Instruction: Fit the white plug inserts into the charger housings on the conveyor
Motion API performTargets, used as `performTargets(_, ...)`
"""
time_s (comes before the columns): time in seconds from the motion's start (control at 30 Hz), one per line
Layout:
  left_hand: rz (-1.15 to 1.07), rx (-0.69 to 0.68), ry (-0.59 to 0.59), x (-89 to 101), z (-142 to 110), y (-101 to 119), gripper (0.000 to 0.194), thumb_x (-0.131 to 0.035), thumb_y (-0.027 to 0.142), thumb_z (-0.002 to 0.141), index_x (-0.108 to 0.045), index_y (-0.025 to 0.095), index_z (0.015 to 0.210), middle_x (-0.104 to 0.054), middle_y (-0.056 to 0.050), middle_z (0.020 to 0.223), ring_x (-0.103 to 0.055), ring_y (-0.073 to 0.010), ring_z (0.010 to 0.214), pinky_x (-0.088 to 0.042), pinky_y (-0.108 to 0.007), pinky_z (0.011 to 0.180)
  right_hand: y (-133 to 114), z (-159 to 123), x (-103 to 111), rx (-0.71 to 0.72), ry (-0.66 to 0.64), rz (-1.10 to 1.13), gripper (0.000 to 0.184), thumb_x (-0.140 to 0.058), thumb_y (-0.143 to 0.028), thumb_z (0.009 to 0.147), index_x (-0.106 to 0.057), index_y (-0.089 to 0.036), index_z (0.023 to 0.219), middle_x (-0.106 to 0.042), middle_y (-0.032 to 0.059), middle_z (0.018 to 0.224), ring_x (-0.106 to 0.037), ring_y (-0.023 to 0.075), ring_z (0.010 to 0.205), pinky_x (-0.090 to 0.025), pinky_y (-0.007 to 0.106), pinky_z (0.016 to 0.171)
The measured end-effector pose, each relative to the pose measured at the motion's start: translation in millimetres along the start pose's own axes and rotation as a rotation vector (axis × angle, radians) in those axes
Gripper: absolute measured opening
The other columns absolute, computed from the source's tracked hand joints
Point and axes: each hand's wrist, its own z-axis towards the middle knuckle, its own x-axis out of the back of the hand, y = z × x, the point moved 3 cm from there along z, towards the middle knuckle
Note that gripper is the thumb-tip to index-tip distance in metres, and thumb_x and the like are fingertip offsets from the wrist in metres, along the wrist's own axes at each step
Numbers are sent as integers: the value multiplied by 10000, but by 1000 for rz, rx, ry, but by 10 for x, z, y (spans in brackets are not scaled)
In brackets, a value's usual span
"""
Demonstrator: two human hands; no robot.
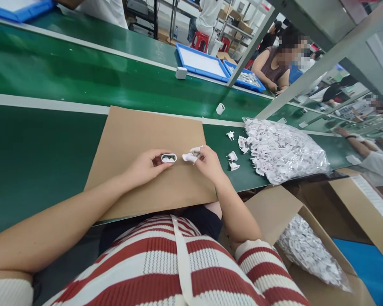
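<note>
The left hand (147, 167) holds a white oval charger housing (169, 158) between thumb and fingers, its open end facing the camera with green and pale parts visible inside. The right hand (210, 163) pinches a small white plug piece (189, 157) with thumb and fingers; the fingers partly cover it, so its exact shape cannot be told. Housing and plug piece are near each other but apart, both above a flat brown cardboard sheet (147, 127) on the green worktop (44, 148).

Just right of the sheet lie loose two-pin plug pieces (232, 156), and beside them a clear plastic bag (287, 148) packed with many more white pieces. Past the sheet, a white housing (220, 109) rests on the green conveyor belt (83, 76), and a white adapter block (181, 73) sits near the belt's far edge, before a blue-rimmed tray (207, 75). Next to that, a second blue tray (249, 86) holds a heap of small pieces, with a co-worker (272, 63) beside it. Low on the right, an open cardboard box (271, 204) contains another filled plastic bag (312, 248).
</note>
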Motion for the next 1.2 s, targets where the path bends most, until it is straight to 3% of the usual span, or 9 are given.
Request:
performTargets(0.1,-26,10,21,-17,-18,-10,494,-707,549,876,-715,225,1249,-730,-47,991,-634,-214,799,-501,-334,743,-92,14,53,-87,72,128,214,-724,-413,873,-743,-205,921,-687,35,954,-670,160,789,-558,321,776)
performTargets(0.2,-49,-9,28,-34,-17,-21,491,-703,547,877,-717,213,1237,-732,-56,1021,-635,-214,810,-501,-331,741,-145,3,25,-143,39,183,261,-735,-460,873,-728,-211,952,-732,31,917,-689,170,774,-566,319,766)
performTargets(0.37,-65,-29,14,-44,-3,-59,456,-688,533,912,-719,222,1244,-731,-49,1020,-636,-204,815,-498,-313,739,-139,-8,-129,-29,-48,-103,131,-692,-311,908,-741,-220,989,-746,49,999,-679,192,871,-540,332,824)
performTargets(0.47,-60,-57,19,-42,-3,-62,432,-690,513,924,-724,225,1245,-730,-43,1001,-632,-195,797,-489,-303,723,-170,-7,-168,-1,-59,-209,206,-617,-207,921,-738,-218,1088,-725,59,1042,-666,203,931,-530,327,835)
performTargets(0.6,-61,-65,28,-43,-8,-51,472,-700,516,917,-709,213,1279,-717,-33,921,-617,-184,745,-471,-293,689,-434,-19,-144,129,0,-311,298,-549,-154,943,-702,-218,1192,-705,71,1099,-623,236,1044,-504,338,882)
performTargets(0.73,-60,-72,8,-42,-14,-39,485,-684,544,928,-699,206,1275,-703,-29,890,-600,-181,725,-458,-289,668,-699,-33,-229,246,-84,-463,296,-524,-115,944,-693,-213,1166,-675,82,1082,-569,265,1036,-469,353,865)
performTargets(0.93,-59,-69,-9,-36,-17,-37,460,-663,537,940,-687,211,1264,-698,-22,889,-611,-186,743,-468,-294,700,-744,-11,-349,265,-160,-606,277,-492,-67,921,-690,-210,1052,-651,94,1027,-522,282,968,-436,359,775)
performTargets(1.07,81,-105,-16,-24,-32,-14,445,-577,568,978,-709,204,1198,-712,-46,919,-626,-213,789,-463,-318,738,-746,-6,-385,264,-180,-595,331,-475,-44,917,-687,-220,1100,-647,98,1037,-526,281,982,-445,360,793)
performTargets(1.2,421,-167,-12,1,-60,13,452,-462,550,1040,-709,200,1182,-727,-95,1045,-651,-291,988,-449,-371,809,-742,-11,-441,229,-179,-565,397,-417,-28,939,-682,-211,1171,-641,93,1049,-552,259,946,-453,349,820)
